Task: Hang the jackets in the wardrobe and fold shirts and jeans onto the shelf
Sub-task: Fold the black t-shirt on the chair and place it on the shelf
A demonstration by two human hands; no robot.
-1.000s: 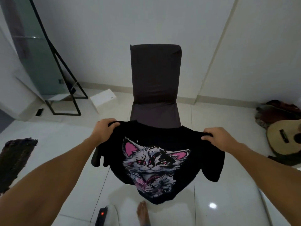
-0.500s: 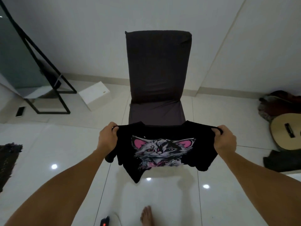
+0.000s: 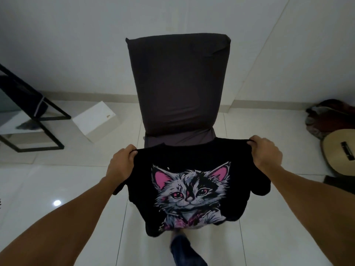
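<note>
1. Our left hand and our right hand each make a closed grip on one shoulder of the black T-shirt. The fingers are curled over the top edge and pinch the cloth, so both hands are full.
2. The shirt hangs in the air between the hands, in front of the chair and above the tiled floor. Its cat print faces us and the hem drops near our leg.
3. We judge the fold is not begun yet. It can go wrong if one hand pulls higher than the other, because then the halves will not meet evenly.
4. The hem may also touch the floor, or catch on our leg below, if we lower the shirt too early.
5. The cloth looks soft and thin, and it sags between the hands. The short sleeves hang loose at both sides.
6. The chair has a tall back under a dark, smooth cover with small wrinkles. The floor tiles are glossy and reflect a lamp.
7. A white box stands to the left, and a wooden guitar lies at the right.
</note>
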